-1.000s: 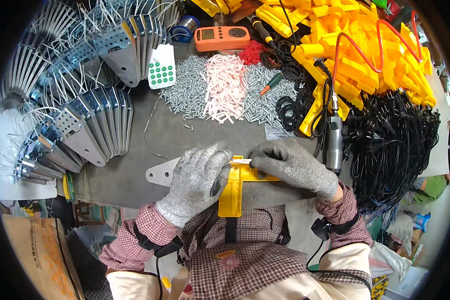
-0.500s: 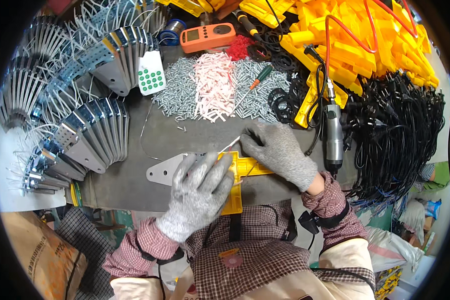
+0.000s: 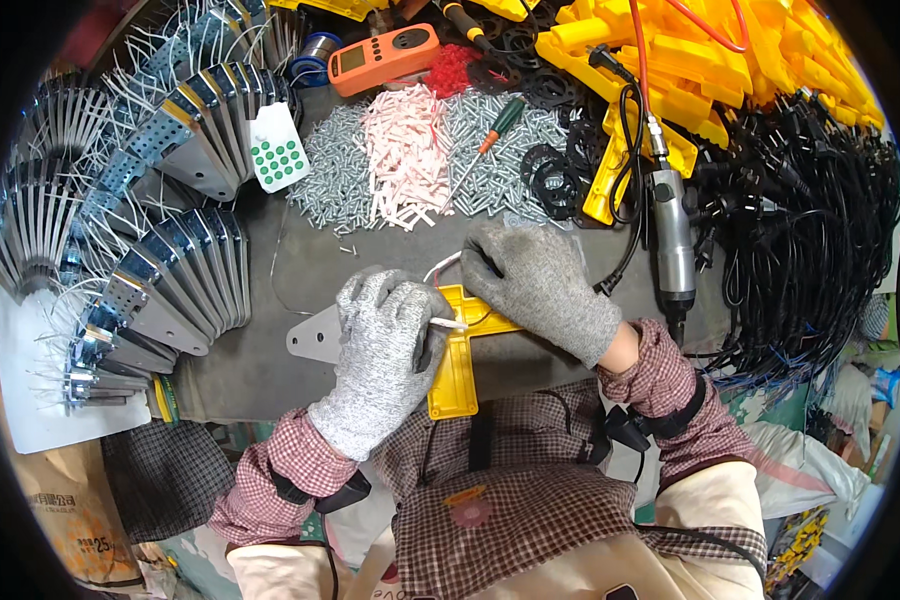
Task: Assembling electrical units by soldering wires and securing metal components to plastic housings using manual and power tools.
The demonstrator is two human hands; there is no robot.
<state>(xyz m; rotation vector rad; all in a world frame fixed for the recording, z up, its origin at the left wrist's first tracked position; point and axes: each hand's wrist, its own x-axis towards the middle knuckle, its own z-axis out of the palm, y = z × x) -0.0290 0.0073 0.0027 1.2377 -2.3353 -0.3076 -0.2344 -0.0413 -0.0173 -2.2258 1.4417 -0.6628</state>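
A yellow plastic tool housing (image 3: 454,378), T-shaped, lies at the table's front edge between my hands. My left hand (image 3: 388,335), in a grey knit glove, is curled closed over the housing's left side. A short white sleeved wire end (image 3: 449,323) pokes out of its fingers. My right hand (image 3: 535,285), gloved too, pinches a thin white wire (image 3: 442,266) above the housing's right arm; the wire curves toward my left hand. A grey metal blade plate (image 3: 313,338) with holes lies partly hidden under my left hand.
Grey blade plates with white wires (image 3: 175,290) stand fanned at left. Behind are screws (image 3: 335,150), pale pink sleeves (image 3: 405,150), a screwdriver (image 3: 500,125) and an orange meter (image 3: 384,60). An air screwdriver (image 3: 672,240), yellow housings (image 3: 670,60) and black cords (image 3: 800,230) fill the right.
My left fingers, spread out before, have curled closed, and a white wire end shows at them. My right hand stays pinched; its wire now bends in a curve. The view has shifted slightly.
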